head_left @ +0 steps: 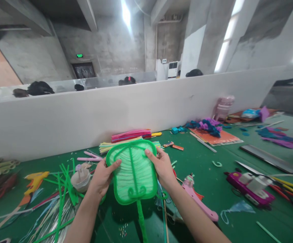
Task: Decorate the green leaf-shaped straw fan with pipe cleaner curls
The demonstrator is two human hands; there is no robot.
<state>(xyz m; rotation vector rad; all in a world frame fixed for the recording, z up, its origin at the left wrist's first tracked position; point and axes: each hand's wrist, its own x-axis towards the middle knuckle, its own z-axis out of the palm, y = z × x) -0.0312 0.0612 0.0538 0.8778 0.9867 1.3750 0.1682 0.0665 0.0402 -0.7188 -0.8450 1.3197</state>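
A green hand fan [146, 184] with a rounded square face hangs between my hands above the green table, its wrapped handle pointing down toward me. A central rib, curved lines and two small curls decorate the pale green face. My left hand [102, 179] grips the left edge, thumb on the front. On the upper right edge, my right hand [163, 165] pinches the rim, thumb also in front. The fingers behind the fan are partly hidden. Bundles of yellow and pink fuzzy sticks [131, 135] lie behind the fan's top edge.
A yellow glue gun [36, 182], green strips [59, 202] and a small white cup [80, 180] lie left. To the right are a pink glue gun [199, 200], a purple power strip [250, 190], and a blade [247, 167]. A white partition [67, 121] stands behind.
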